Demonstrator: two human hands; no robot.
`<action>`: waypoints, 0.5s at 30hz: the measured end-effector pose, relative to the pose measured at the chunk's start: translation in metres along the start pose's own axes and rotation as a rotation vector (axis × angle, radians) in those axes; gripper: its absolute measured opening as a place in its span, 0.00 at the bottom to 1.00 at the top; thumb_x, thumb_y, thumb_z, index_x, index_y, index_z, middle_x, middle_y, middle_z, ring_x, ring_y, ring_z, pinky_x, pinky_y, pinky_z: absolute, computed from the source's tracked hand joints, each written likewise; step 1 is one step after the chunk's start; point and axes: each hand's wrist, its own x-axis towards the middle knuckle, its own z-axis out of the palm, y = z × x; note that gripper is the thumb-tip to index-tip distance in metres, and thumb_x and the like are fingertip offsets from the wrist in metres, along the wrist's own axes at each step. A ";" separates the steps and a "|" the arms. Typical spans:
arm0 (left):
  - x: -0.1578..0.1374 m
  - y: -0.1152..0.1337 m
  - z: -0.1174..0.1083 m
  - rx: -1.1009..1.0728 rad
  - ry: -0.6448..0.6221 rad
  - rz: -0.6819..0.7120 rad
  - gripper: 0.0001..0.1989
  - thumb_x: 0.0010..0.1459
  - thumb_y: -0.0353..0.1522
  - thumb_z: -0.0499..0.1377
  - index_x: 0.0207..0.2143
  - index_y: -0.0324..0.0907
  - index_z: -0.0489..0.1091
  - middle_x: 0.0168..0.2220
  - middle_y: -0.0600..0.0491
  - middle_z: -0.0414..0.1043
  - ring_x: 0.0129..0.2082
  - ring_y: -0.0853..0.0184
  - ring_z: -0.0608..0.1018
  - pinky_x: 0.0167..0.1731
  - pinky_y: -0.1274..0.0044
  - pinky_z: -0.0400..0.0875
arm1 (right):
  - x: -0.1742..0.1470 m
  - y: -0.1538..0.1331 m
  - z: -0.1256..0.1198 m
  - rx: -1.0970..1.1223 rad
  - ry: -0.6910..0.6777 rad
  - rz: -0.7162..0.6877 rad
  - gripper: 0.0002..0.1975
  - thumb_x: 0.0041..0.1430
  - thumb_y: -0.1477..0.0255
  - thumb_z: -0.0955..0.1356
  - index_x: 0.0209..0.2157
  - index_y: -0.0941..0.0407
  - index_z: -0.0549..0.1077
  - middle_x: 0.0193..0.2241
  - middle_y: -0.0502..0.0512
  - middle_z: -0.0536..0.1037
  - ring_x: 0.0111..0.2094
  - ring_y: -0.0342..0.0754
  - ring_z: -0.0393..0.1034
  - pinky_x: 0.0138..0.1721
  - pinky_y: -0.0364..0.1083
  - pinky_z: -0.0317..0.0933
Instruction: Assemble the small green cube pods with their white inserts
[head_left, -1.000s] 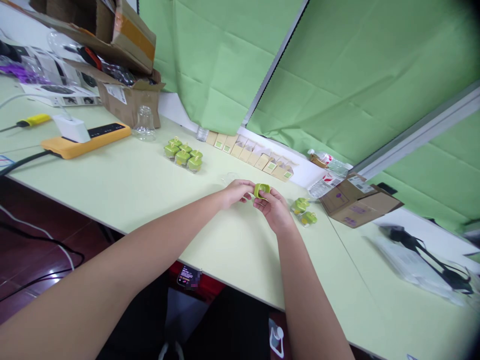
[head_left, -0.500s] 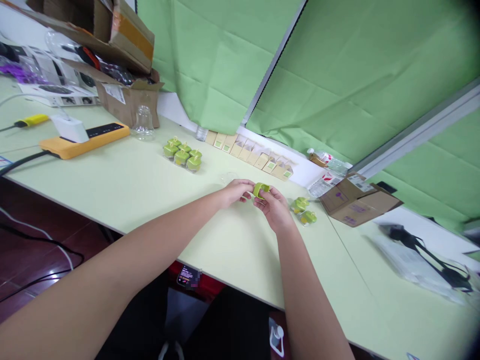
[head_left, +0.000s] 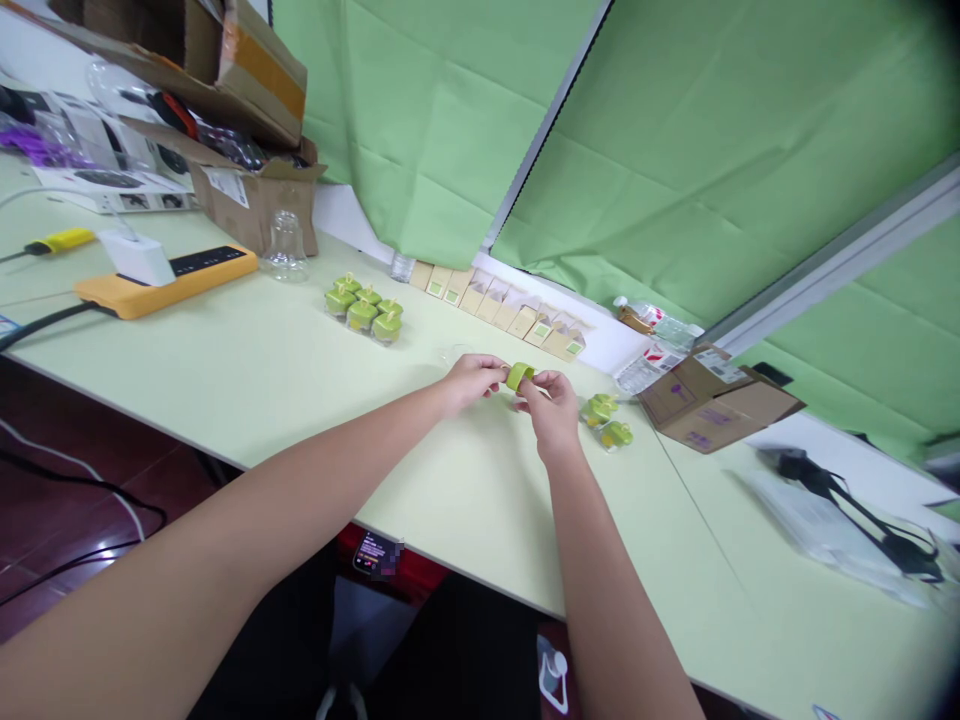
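Note:
A green cap [head_left: 519,376], hollow like a small cup, is held above the table between both hands. My left hand [head_left: 478,380] pinches its left side, fingers closed. My right hand [head_left: 552,402] grips it from the right with thumb and fingers. A clear, thin plastic piece [head_left: 454,354] lies on the table just behind my left hand. To the right of my right hand stand a few small clear containers with green lids [head_left: 601,408]. A larger cluster of the same green-lidded containers [head_left: 364,310] sits further left.
Small cardboard boxes [head_left: 499,303] line the wall. At left are an orange power strip [head_left: 180,280], a clear plastic bottle-shaped piece [head_left: 286,247] and an open carton [head_left: 255,205]. Another carton [head_left: 712,405], plastic bottles [head_left: 646,367] and a black cable [head_left: 847,500] are on the right.
The green cap has turned slightly in my hands and shifted a little left. My right hand's fingers have changed position on it. The containers on the table stay put.

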 end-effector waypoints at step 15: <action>-0.001 0.002 -0.002 0.073 0.100 0.034 0.06 0.57 0.30 0.55 0.29 0.39 0.71 0.27 0.53 0.69 0.28 0.71 0.72 0.26 0.79 0.64 | 0.027 0.025 -0.063 -1.055 0.035 -0.031 0.21 0.56 0.61 0.67 0.48 0.57 0.75 0.42 0.63 0.78 0.44 0.58 0.72 0.49 0.55 0.62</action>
